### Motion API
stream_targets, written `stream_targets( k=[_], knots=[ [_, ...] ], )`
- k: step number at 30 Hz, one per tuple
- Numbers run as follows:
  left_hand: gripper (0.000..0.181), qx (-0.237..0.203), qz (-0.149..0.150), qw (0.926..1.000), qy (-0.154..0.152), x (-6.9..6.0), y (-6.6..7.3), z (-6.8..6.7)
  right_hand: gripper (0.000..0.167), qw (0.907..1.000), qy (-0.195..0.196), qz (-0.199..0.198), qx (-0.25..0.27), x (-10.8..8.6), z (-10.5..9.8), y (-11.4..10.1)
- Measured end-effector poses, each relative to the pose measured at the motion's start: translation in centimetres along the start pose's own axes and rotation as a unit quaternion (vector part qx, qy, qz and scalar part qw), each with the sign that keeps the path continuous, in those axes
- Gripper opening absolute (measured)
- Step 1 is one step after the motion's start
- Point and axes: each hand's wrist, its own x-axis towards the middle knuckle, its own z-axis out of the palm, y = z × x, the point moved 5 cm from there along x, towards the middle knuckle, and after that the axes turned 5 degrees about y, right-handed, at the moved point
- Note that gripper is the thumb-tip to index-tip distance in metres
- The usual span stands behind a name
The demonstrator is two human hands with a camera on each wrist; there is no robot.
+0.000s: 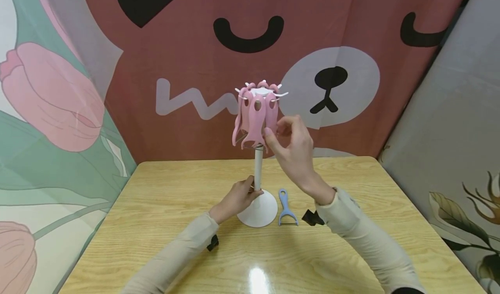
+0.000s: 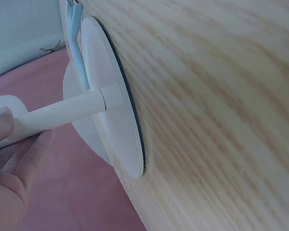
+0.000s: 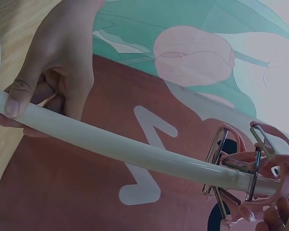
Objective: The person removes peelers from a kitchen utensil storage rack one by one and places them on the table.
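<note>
A white stand with a round base (image 1: 254,216) and an upright pole (image 1: 258,166) is on the table. Pink Y-shaped peelers (image 1: 255,122), several of them, hang in a ring from the white hooks at its top. My left hand (image 1: 236,200) grips the pole low down, just above the base; thumb and fingers show around it in the right wrist view. Up at the right side of the ring, my right hand (image 1: 295,151) pinches a pink peeler between thumb and fingers. Metal blades of the peelers (image 3: 254,174) show from below in the right wrist view.
A light blue peeler (image 1: 285,205) lies on the wooden table (image 1: 164,198), right of the base, its blade end toward me. Behind the table hangs a printed cloth (image 1: 175,47) with a bear face. Small black pieces (image 1: 312,218) are beneath the wrists.
</note>
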Motion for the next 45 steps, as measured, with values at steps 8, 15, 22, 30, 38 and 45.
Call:
stream_targets(
  k=[8, 15, 22, 30, 38, 45],
  knots=[
    [0.018, -0.001, 0.005, 1.0, 0.002, -0.01, 0.0, 0.14, 0.03, 1.0, -0.001, -0.002, -0.003, 0.06, 0.13, -0.22],
    [0.02, -0.001, -0.002, 1.0, 0.001, -0.02, -0.1, 0.11, 0.031, 1.0, -0.003, 0.001, -0.007, 0.2, 0.14, -0.18],
    [0.019, -0.001, 0.002, 1.0, 0.005, -0.01, 0.0, 0.03, 0.034, 0.9999, -0.009, 0.007, -0.008, 0.21, 0.09, -0.05],
    [0.02, 0.001, -0.004, 1.0, -0.001, -0.02, -0.06, 0.11, 0.031, 0.9997, -0.016, 0.018, -0.001, 0.09, 0.17, 0.13],
    [0.02, -0.006, -0.002, 1.0, 0.0, -0.03, -0.18, 0.14, 0.031, 0.9996, -0.023, 0.018, 0.007, 0.09, 0.2, 0.28],
    [0.019, -0.004, 0.002, 1.0, 0.0, -0.1, -0.12, 0.16, 0.029, 0.9995, -0.025, 0.015, 0.01, 0.1, 0.15, 0.31]
  ],
)
